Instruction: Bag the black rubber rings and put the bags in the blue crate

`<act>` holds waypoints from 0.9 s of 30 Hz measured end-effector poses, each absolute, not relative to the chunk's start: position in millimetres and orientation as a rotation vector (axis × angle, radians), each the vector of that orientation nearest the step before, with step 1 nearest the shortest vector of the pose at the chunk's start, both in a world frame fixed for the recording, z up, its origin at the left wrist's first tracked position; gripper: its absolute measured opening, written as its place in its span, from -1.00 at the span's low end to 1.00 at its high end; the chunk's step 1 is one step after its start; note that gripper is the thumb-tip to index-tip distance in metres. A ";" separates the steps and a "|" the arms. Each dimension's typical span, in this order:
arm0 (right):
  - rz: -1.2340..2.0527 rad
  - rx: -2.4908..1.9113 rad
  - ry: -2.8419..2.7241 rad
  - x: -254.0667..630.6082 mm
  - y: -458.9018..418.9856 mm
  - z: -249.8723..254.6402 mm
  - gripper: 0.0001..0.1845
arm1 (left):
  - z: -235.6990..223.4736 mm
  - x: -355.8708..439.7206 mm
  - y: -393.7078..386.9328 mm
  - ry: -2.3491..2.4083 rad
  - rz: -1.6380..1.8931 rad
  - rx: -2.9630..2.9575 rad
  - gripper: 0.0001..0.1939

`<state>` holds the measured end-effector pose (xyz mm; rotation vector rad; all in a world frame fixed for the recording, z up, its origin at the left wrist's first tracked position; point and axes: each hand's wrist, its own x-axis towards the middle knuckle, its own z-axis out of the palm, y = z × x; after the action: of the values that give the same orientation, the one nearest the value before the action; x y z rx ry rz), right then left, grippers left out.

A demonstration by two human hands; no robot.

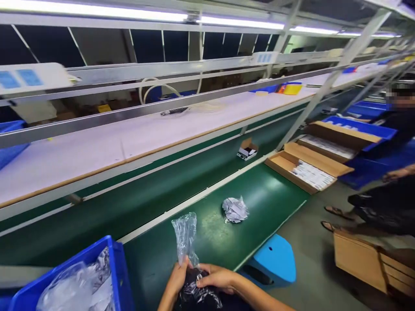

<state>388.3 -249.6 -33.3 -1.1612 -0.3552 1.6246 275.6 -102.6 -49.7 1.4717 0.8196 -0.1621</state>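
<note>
A blue bin (116,263) sits at the lower left of the frame, with clear plastic bags (74,287) heaped inside it. On the green table (259,194) near the centre lies a small crumpled plastic packet (235,209). Farther up, a small open cardboard box (247,149) rests on the green conveyor belt (162,185). Right of centre, flat cardboard trays (308,166) hold white printed sheets. A light blue stool (275,259) stands at the lower middle-right. At the right edge a seated person (385,198) wears sandals, beside a wooden crate (366,259). Fluorescent lights (129,15) run along the top.
</note>
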 end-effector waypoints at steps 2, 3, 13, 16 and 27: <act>1.632 -1.123 -0.208 406.1 -268.2 -45.6 -0.40 | -45.2 292.5 -113.0 0.770 -0.237 1.402 -0.21; 1.622 -1.103 -0.184 417.4 -278.9 -48.8 -0.44 | -42.3 300.7 -118.5 0.729 -0.263 1.338 -0.23; 1.415 -0.886 -0.009 566.5 -376.5 -25.8 -0.52 | -9.7 459.7 -185.0 0.493 -0.394 1.071 -0.28; 1.307 -0.876 0.273 619.2 -417.8 -27.8 -0.64 | -12.3 531.3 -212.6 0.491 -0.469 0.943 -0.35; 1.169 -1.102 0.486 796.5 -473.6 -92.9 -0.83 | -70.3 701.2 -268.4 0.729 -0.448 0.755 -0.77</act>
<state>796.5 -473.6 -92.9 -1.1021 0.4865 1.1695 701.2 -268.4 -70.3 0.7555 0.7289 -0.4483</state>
